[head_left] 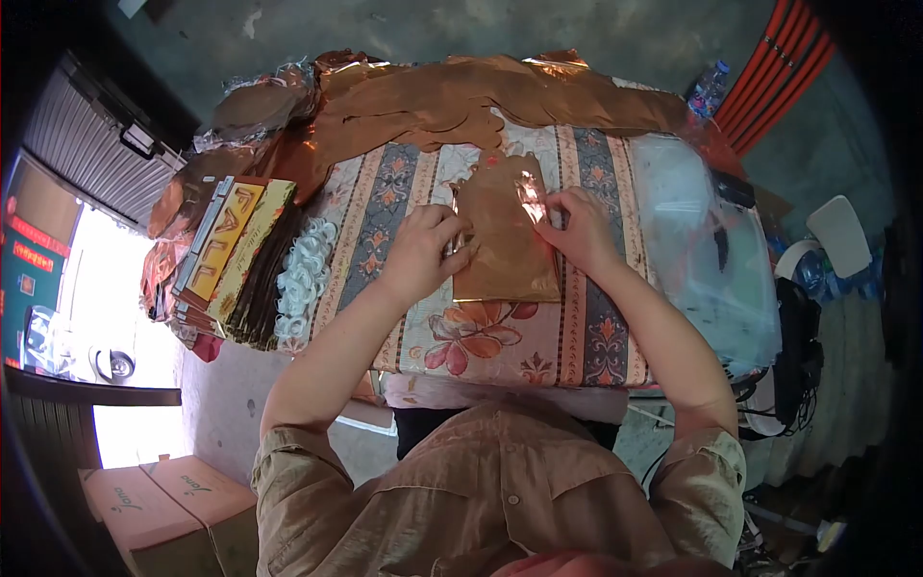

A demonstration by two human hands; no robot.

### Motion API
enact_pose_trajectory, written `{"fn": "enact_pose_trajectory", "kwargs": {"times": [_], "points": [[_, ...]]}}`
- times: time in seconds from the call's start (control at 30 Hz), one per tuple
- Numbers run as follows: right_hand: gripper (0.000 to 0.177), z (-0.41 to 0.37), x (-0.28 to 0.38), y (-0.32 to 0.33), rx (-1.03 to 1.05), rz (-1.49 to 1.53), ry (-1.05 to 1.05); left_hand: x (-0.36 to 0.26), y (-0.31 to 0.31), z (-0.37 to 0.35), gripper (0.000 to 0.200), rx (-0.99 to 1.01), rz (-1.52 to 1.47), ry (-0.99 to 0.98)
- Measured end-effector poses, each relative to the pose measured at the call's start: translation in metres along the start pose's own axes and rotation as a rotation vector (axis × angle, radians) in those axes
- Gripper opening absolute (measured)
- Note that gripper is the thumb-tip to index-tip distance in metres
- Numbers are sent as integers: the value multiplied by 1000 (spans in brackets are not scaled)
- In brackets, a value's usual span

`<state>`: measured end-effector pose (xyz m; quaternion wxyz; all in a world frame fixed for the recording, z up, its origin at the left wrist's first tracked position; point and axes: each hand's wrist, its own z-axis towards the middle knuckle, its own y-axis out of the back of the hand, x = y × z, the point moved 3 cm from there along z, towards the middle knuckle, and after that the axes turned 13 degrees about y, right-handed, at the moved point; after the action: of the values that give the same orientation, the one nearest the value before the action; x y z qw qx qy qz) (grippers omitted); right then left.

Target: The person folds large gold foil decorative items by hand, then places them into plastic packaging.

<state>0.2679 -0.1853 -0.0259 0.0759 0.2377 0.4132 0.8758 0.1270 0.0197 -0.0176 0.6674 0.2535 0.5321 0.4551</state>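
A copper-coloured foil piece (505,240), folded flat with a scalloped top end, lies on the patterned tablecloth in front of me. My left hand (428,248) has its fingers curled at the foil's left edge, thumb lying over it. On the opposite side, my right hand (579,231) pinches the right edge between thumb and fingers, where the foil shines brightly. Behind both hands, a long pile of similar copper foil pieces (413,101) spreads across the far side of the table.
At left are a stack of printed "FALL" cards (226,245) and a heap of white plastic rings (306,274). Clear plastic bags (707,260) cover the table's right side. A water bottle (709,88) stands at the far right corner. Cardboard boxes (163,505) sit on the floor, lower left.
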Motion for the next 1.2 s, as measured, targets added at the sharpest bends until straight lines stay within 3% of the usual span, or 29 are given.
{"fn": "enact_pose_trajectory", "kwargs": {"times": [0.13, 0.23, 0.53, 0.63, 0.83, 0.93, 1.13, 1.2], "points": [[45, -2, 1, 2, 29, 79, -82, -5, 3, 0, 35, -31, -21, 1], [47, -3, 4, 1, -6, 9, 41, -5, 4, 0, 33, -30, -22, 21], [39, -7, 13, 2, 59, -99, 98, -1, 0, -1, 32, -17, 13, -1], [27, -7, 13, 1, 59, -110, 146, -2, 1, 0, 30, -24, 12, -9], [18, -5, 14, 3, -29, -166, 244, -3, 1, -1, 28, -31, 3, -20], [18, 0, 9, 4, 14, -95, 190, 1, -1, 1, 28, -66, 13, -24], [21, 4, -6, 7, 100, 305, -183, -1, -1, 0, 28, -55, 3, -29], [32, 3, 7, 10, 31, 103, 100, 0, 0, 0, 29, -47, 26, -13]]}}
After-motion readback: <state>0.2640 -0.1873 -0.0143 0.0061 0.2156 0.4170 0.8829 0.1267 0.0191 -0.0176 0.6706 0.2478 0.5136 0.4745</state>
